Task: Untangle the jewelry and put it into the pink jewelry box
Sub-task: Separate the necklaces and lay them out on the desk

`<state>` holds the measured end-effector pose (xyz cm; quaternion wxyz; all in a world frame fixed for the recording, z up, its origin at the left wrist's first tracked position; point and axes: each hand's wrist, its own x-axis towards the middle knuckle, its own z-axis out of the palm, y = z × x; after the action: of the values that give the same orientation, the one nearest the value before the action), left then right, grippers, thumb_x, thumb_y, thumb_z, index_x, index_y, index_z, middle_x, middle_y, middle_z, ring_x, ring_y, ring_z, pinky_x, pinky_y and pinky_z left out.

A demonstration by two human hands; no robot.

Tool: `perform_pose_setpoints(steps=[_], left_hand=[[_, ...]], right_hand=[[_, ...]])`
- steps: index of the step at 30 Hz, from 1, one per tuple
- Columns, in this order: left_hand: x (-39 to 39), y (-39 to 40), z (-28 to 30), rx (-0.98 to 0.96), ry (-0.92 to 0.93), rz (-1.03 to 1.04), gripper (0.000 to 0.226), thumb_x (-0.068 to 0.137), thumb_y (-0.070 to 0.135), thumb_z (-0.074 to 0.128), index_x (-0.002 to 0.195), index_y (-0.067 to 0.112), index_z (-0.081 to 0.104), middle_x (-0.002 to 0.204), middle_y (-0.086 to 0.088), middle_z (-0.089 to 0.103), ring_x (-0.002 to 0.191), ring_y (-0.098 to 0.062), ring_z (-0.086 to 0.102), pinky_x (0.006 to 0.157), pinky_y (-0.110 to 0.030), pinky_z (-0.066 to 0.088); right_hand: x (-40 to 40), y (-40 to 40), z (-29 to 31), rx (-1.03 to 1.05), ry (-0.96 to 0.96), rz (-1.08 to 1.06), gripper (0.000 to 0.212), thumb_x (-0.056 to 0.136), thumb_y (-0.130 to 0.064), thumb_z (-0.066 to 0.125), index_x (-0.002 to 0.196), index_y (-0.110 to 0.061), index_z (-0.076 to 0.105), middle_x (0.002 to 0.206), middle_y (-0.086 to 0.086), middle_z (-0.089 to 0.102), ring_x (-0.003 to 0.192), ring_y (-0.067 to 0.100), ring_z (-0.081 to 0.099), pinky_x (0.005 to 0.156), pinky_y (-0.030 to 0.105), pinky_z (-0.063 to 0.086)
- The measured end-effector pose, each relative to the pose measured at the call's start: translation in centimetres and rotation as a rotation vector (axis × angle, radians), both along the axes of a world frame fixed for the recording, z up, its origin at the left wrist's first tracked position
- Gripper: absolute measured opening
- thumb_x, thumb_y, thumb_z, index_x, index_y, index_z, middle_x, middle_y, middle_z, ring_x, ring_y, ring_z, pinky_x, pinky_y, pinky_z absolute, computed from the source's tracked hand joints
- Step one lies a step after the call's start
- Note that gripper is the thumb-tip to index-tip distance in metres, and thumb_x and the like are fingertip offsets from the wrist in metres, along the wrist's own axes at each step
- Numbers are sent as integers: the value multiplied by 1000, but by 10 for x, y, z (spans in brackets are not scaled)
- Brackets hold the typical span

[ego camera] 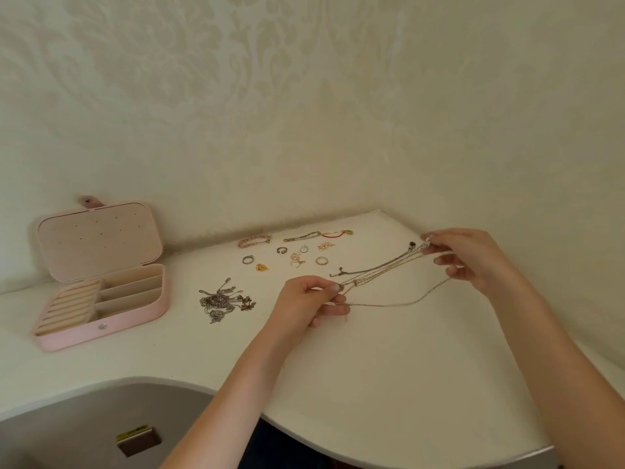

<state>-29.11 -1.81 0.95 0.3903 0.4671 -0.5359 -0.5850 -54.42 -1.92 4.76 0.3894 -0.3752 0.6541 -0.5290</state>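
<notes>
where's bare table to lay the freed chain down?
Bare: between pink jewelry box and tangled pile; also the wide front strip of table under the forearms. Crowded: back edge, with bracelets and rings. Both hands, left hand and right hand, hold chains.

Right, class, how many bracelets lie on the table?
3, in a row by the wall: pink beaded bracelet leftmost, silver chain bracelet in the middle, red cord bracelet rightmost. The tangled chains may hide more.
</notes>
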Motion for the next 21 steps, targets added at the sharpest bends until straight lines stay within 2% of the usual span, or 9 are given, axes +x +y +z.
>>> perform_pose_setpoints(steps=[3,6,9,11,13,15,17,19,21], left_hand=[[-7,1,-2,-13,-11,33,14,94,10,53,88,5,64,70,-7,61,49,-7,54,38,-16,37],[-13,-1,-7,-147,-151,84,20,96,15,47,84,11,63,64,-3,55,57,-12,49,45,-19,46],[-19,-1,-7,-275,-225,130,22,97,19,44,84,12,61,55,5,51,60,-11,52,56,-11,41],[-23,1,-5,-192,-82,130,25,99,18,42,83,9,59,47,10,47,63,-12,56,65,-11,44],[-25,1,-3,0,194,119,25,100,15,41,82,5,55,43,3,39,58,-16,60,76,-27,56],[-24,1,0,125,376,99,24,99,12,43,81,2,54,48,-3,37,48,-16,56,67,-36,60],[-22,1,2,165,416,77,17,96,7,47,81,3,53,58,-5,45,47,-14,53,55,-30,57],[-21,2,2,148,334,54,11,91,-1,52,82,6,53,71,-8,52,49,-12,55,45,-20,49],[-22,4,-3,94,176,56,11,87,-4,57,84,6,54,75,-13,57,49,-10,60,40,-16,43]], right_hand=[[-8,1,-15,36,-53,23,13,87,-13,60,93,-12,72,77,4,68,48,9,50,35,12,28],[-12,1,-24,32,-130,32,14,89,-13,58,94,-12,71,77,5,67,46,10,45,33,13,25],[-14,0,-27,6,-151,3,13,88,-13,59,91,-12,71,76,6,67,47,12,43,34,13,26],[-13,0,-28,-12,-97,-32,13,87,-12,59,90,-9,72,73,8,66,46,13,44,36,16,32],[-12,-1,-31,-33,-36,-65,14,87,-9,57,88,-7,71,70,10,64,45,15,44,38,19,38],[-12,-4,-37,-48,-12,-94,13,87,-6,56,89,-4,69,68,11,61,43,16,45,37,19,43],[-16,-9,-44,-49,29,-154,13,88,-5,55,92,-4,68,67,10,60,39,12,47,34,17,41],[-23,-16,-52,-57,129,-207,13,90,-7,55,94,-5,67,68,8,59,33,6,46,32,15,36],[-28,-22,-61,-80,295,-230,14,90,-10,56,95,-6,68,73,7,62,44,10,51,41,17,38]])
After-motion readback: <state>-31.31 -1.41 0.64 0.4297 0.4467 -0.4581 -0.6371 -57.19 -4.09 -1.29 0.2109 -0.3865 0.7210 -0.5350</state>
